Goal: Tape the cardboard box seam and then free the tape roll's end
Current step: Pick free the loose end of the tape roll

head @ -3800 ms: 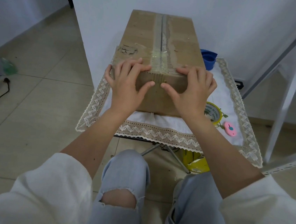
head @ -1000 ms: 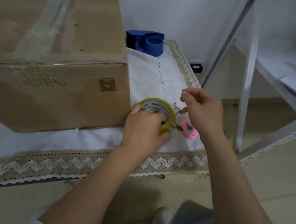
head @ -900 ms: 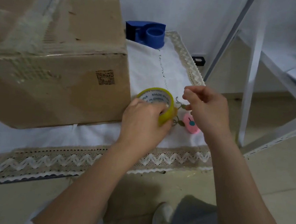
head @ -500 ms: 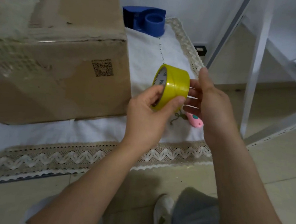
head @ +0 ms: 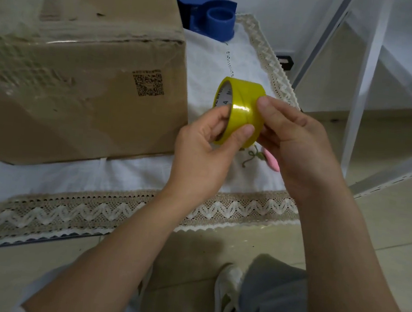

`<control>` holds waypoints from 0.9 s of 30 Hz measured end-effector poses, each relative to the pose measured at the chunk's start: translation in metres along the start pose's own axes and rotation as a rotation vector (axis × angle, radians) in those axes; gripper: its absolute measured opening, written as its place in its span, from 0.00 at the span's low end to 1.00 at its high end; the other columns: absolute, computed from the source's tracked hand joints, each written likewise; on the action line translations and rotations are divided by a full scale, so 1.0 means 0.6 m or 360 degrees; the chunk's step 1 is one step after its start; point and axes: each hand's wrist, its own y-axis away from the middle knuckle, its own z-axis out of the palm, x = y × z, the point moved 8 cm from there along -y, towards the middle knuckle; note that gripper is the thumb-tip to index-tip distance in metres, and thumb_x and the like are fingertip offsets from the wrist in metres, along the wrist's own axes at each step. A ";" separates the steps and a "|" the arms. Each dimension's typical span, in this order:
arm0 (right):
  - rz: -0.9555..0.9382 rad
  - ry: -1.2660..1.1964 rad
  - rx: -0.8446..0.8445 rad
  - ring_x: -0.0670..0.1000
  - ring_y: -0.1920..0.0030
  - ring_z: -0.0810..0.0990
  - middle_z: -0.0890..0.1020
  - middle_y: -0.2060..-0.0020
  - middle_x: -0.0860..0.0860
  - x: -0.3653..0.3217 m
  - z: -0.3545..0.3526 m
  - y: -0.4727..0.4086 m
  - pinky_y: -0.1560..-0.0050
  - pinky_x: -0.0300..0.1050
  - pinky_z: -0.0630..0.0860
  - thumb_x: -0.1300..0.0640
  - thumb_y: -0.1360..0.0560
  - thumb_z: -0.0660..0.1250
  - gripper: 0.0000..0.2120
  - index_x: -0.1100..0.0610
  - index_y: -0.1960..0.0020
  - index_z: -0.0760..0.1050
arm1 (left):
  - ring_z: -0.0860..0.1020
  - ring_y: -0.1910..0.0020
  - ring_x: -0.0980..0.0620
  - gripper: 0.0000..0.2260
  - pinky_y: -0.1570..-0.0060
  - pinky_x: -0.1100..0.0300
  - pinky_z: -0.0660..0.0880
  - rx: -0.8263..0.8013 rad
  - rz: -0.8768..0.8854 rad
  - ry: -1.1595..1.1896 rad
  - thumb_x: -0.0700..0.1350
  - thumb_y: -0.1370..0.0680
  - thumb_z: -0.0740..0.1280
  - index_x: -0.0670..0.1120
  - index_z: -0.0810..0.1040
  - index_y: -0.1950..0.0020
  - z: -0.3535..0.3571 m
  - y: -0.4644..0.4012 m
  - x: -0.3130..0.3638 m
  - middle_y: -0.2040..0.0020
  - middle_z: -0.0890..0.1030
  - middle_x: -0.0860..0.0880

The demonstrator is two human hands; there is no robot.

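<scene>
Together, left hand [head: 201, 152] and right hand [head: 299, 150] grip the raised tape roll [head: 240, 110].

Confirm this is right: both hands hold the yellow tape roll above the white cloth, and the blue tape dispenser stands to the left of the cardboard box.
Not quite. The head view shows the blue tape dispenser to the right of the cardboard box, behind its far corner. The rest holds: left hand and right hand hold the yellow tape roll above the white cloth.

Tape roll [head: 241, 110] and cardboard box [head: 82, 66].
Yellow roll is standing on edge above the cloth; brown box is sitting left, tape glinting along its top.
</scene>
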 end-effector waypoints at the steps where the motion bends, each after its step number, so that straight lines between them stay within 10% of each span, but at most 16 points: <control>1: -0.0008 0.0002 -0.0030 0.49 0.54 0.84 0.86 0.56 0.52 0.000 0.003 -0.001 0.45 0.42 0.80 0.58 0.24 0.69 0.05 0.54 0.50 0.82 | 0.85 0.51 0.52 0.10 0.47 0.58 0.81 0.0026 0.0000 0.0021 0.35 0.23 0.70 0.46 0.80 0.44 -0.002 0.000 -0.001 0.52 0.86 0.48; 9: -0.0017 -0.0086 -0.0223 0.55 0.47 0.83 0.85 0.48 0.57 0.006 0.022 -0.010 0.42 0.47 0.77 0.63 0.22 0.60 0.15 0.56 0.41 0.81 | 0.85 0.55 0.54 0.11 0.50 0.60 0.80 0.0124 0.0047 -0.0087 0.34 0.27 0.74 0.46 0.78 0.50 -0.009 -0.003 0.000 0.56 0.85 0.50; 19: 0.0001 -0.0246 -0.0004 0.42 0.73 0.72 0.75 0.79 0.42 0.010 0.018 -0.010 0.61 0.40 0.71 0.65 0.25 0.53 0.20 0.62 0.41 0.80 | 0.85 0.56 0.52 0.12 0.49 0.57 0.81 0.0196 0.0143 -0.0232 0.35 0.30 0.77 0.45 0.76 0.54 0.001 0.004 -0.001 0.59 0.85 0.48; 27: 0.0060 -0.0280 0.0101 0.41 0.78 0.68 0.71 0.83 0.42 0.011 0.011 -0.007 0.69 0.37 0.66 0.67 0.26 0.53 0.19 0.60 0.47 0.81 | 0.84 0.58 0.55 0.12 0.53 0.63 0.80 0.0261 0.0178 -0.0306 0.35 0.30 0.77 0.43 0.76 0.54 0.006 0.006 -0.006 0.60 0.84 0.48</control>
